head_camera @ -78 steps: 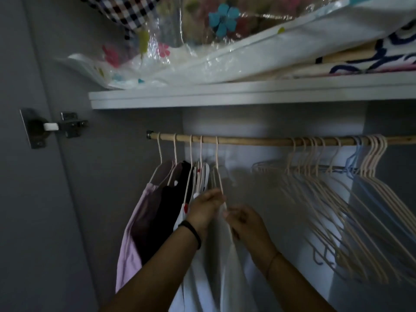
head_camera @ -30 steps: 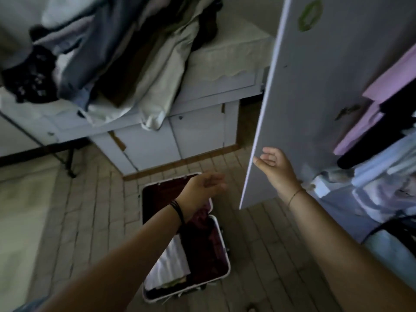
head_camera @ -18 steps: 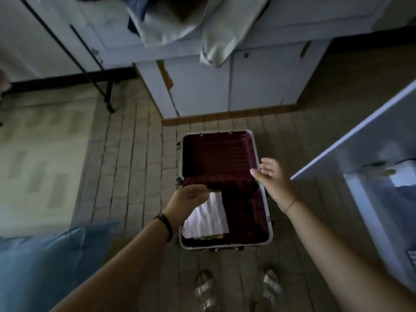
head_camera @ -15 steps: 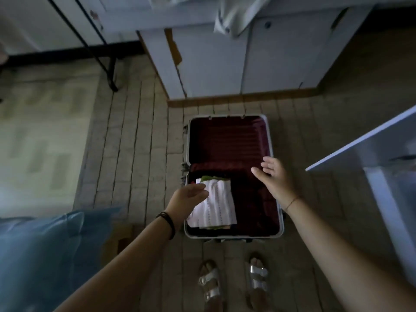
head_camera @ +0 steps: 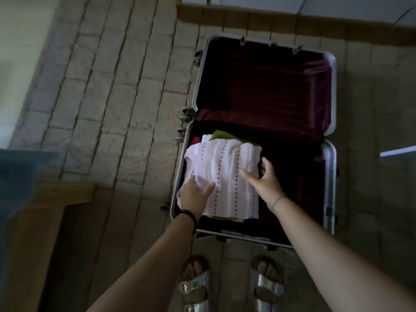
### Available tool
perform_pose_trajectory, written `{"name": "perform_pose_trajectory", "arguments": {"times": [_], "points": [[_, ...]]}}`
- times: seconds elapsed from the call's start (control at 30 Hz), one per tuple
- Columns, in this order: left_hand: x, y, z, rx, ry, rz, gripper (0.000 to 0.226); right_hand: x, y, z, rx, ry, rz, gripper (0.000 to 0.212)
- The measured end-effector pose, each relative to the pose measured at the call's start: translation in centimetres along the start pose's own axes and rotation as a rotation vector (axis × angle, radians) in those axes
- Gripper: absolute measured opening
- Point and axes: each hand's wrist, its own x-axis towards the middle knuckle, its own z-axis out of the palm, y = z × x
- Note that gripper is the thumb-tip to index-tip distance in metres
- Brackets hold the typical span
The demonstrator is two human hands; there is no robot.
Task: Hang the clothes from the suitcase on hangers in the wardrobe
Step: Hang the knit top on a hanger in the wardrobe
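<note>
An open suitcase with a dark red lining lies on the floor in front of me. In its near half sits a folded stack of clothes, topped by a pale pink garment with rows of dark dots. A green garment shows underneath at the far edge. My left hand rests on the pink garment's near left corner, fingers spread. My right hand reaches over the garment's right edge, thumb on top and fingers spread at the side. The wardrobe and hangers are out of view.
The floor is stone tile. A wooden bed frame with a blue cover stands at the left. A wooden skirting under a white cabinet runs along the far side. My feet in silver sandals stand just before the suitcase.
I turned away from the wardrobe rail and looked down at the suitcase. Both hands dropped from above the case onto the pink garment, and the view moved closer.
</note>
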Motion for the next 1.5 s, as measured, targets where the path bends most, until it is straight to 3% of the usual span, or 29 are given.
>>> {"name": "perform_pose_trajectory", "arguments": {"times": [0.1, 0.2, 0.3, 0.37, 0.43, 0.47, 0.57, 0.63, 0.73, 0.8, 0.9, 1.0, 1.2, 1.37, 1.5], "points": [[2.0, -1.3, 1.1, 0.011, 0.056, 0.018, 0.074, 1.9, 2.8, 1.5, 0.069, 0.015, 0.067, 0.101], [2.3, -1.1, 1.2, 0.01, 0.092, 0.034, 0.07, 1.9, 3.3, 2.5, 0.072, 0.085, 0.025, 0.071], [2.0, -0.6, 1.0, 0.038, 0.106, 0.004, 0.05, 0.5, 2.1, 2.7, 0.078, 0.169, 0.015, 0.065], [0.9, 0.4, 0.5, 0.009, 0.108, 0.025, 0.034, -0.9, 0.4, 2.3, 0.129, 0.117, 0.039, 0.051], [-0.3, 1.0, -0.3, -0.037, 0.118, 0.035, 0.044, -2.8, -1.7, 1.5, 0.287, -0.038, 0.093, 0.04], [-1.1, 1.6, -0.9, -0.073, 0.13, 0.028, 0.04, -3.9, -2.9, 1.0, 0.372, -0.119, 0.116, 0.043], [-4.2, 3.8, -3.1, -0.175, 0.136, 0.025, 0.036, -7.5, -6.7, -0.2, 0.523, -0.3, 0.145, 0.078], [-6.3, 5.1, -4.4, -0.229, 0.113, -0.034, 0.037, -10.3, -9.2, -0.7, 0.594, -0.376, 0.14, 0.087], [-10.2, 7.7, -6.3, -0.504, -0.114, -0.281, 0.087, -15.2, -13.1, -1.6, 0.707, -0.447, 0.118, 0.083], [-13.6, 10.6, -7.8, -0.686, -0.308, -0.336, 0.069, -18.6, -15.8, -2.5, 0.742, -0.478, 0.083, 0.083], [-18.0, 14.9, -9.9, -0.776, -0.393, -0.254, 0.05, -23.4, -19.7, -4.2, 0.722, -0.501, 0.032, 0.077], [-22.0, 19.6, -12.2, -0.735, -0.359, -0.081, 0.058, -27.1, -23.5, -6.8, 0.724, -0.516, -0.024, 0.073], [-32.1, 30.5, -18.0, -0.602, -0.327, 0.24, 0.047, -34.4, -32.3, -14.0, 0.504, -0.223, -0.218, 0.093], [-41.6, 36.2, -20.5, -0.444, -0.433, 0.364, 0.049, -41.1, -39.2, -16.3, 0.319, -0.264, -0.362, 0.116], [-47.9, 38.4, -21.2, -0.322, -0.565, 0.469, 0.048, -46.6, -42.3, -16.6, 0.441, -0.401, -0.368, 0.085]]}}
